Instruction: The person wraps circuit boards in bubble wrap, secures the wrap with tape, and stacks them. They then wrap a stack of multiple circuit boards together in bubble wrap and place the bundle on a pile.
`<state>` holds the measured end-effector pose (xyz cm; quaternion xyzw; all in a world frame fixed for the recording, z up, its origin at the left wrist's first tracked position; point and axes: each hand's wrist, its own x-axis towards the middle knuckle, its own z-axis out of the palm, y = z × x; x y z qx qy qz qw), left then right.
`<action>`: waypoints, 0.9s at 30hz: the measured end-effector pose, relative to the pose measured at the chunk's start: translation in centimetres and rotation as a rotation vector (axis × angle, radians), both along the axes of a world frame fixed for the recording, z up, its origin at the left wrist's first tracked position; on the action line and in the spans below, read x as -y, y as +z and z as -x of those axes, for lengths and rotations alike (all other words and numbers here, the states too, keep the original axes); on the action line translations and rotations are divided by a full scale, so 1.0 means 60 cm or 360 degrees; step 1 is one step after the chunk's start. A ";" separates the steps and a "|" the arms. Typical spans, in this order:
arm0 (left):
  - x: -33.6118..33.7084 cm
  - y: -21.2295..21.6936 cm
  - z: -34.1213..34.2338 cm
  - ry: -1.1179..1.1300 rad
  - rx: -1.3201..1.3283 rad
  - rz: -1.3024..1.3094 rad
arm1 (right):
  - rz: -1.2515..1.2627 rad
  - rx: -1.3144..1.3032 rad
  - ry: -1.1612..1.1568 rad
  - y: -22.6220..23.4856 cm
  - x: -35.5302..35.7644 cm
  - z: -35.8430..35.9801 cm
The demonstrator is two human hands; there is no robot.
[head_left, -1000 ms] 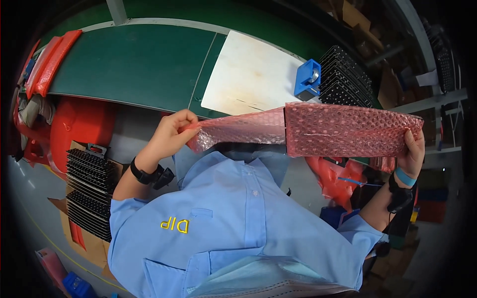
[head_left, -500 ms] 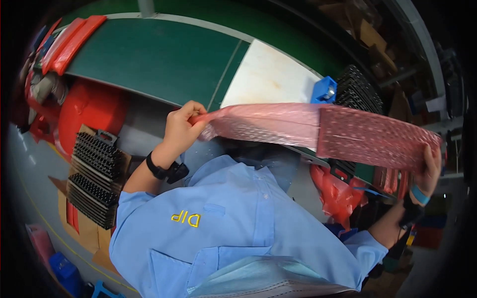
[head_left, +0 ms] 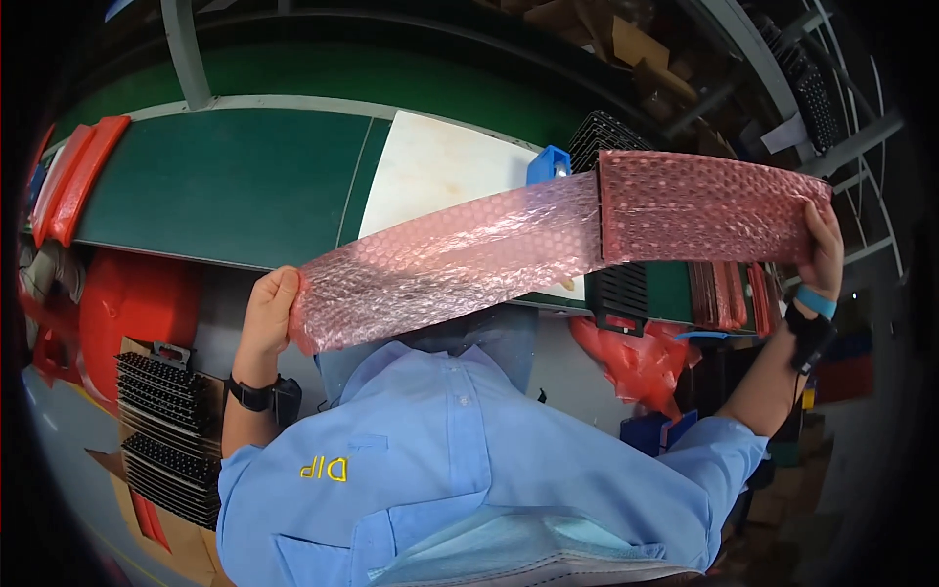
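Note:
A long pink bubble-wrap bag (head_left: 440, 259) is stretched between my two hands, above the bench. Its left half looks flat and see-through. The right half is darker and stiffer, with a straight dark edge; a flat panel seems to lie inside, though its kind is hidden. My left hand (head_left: 267, 311) pinches the bag's left end, thumb on top. At the far right end, my right hand (head_left: 824, 252) grips the wrapped part from its outer edge, the thumb and some fingers being behind or against the wrap.
Below the bag run the green bench (head_left: 225, 186) and a white board (head_left: 416, 166) with a small blue box (head_left: 548, 166). Black racks (head_left: 166, 430) stand at lower left. Red bags (head_left: 83, 181) lie on the bench's left end; red plastic (head_left: 636, 362) hangs at right.
My left hand has moved left and down, drawing the bag out flatter and wider. The right end has risen with my right hand. The whole view has shifted.

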<state>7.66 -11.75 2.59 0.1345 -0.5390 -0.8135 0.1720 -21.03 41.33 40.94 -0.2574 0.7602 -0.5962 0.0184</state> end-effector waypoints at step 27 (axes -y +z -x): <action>-0.063 0.145 0.162 -0.0025 -0.0649 0.1949 | -0.0371 -0.0039 0.0576 -0.215 0.275 -0.058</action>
